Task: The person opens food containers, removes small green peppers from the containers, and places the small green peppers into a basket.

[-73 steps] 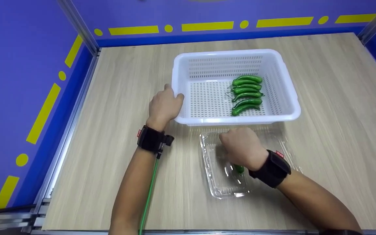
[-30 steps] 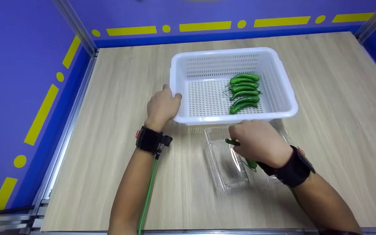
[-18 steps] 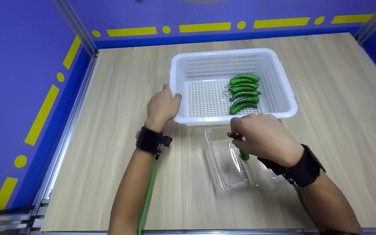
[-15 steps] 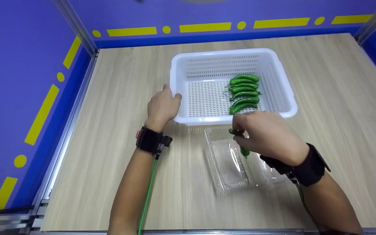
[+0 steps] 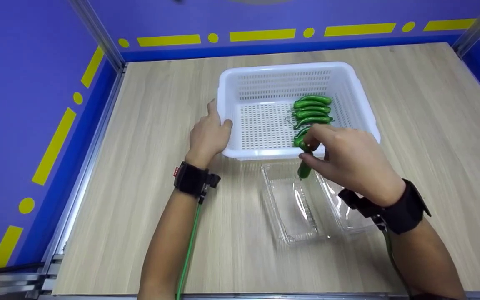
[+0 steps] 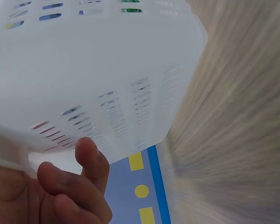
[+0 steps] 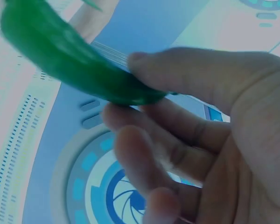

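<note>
In the head view, my right hand (image 5: 350, 162) pinches a green chili pepper (image 5: 304, 168) between thumb and fingertips, over the basket's near rim. The right wrist view shows this pepper (image 7: 70, 56) gripped near one end, the other end sticking out. My left hand (image 5: 210, 135) holds the left rim of a white plastic basket (image 5: 265, 153), thumb over the rim and fingers outside. Its fingers (image 6: 79, 189) are bent beside the slotted wall in the left wrist view. Several green peppers (image 5: 313, 110) lie in a row inside the basket, the nearest partly hidden by my right hand.
A clear plastic clamshell box (image 5: 292, 208) lies opened in front of the basket, its second half (image 5: 348, 216) to the right, partly under my right wrist. Blue panels (image 5: 265, 16) with yellow marks border the wooden table (image 5: 161, 91). A green cable (image 5: 192, 241) runs along my left forearm.
From low over the clear box, my right hand has lifted the pepper and moved it away from me to the basket's near rim. My left index finger has straightened slightly; the basket stays put.
</note>
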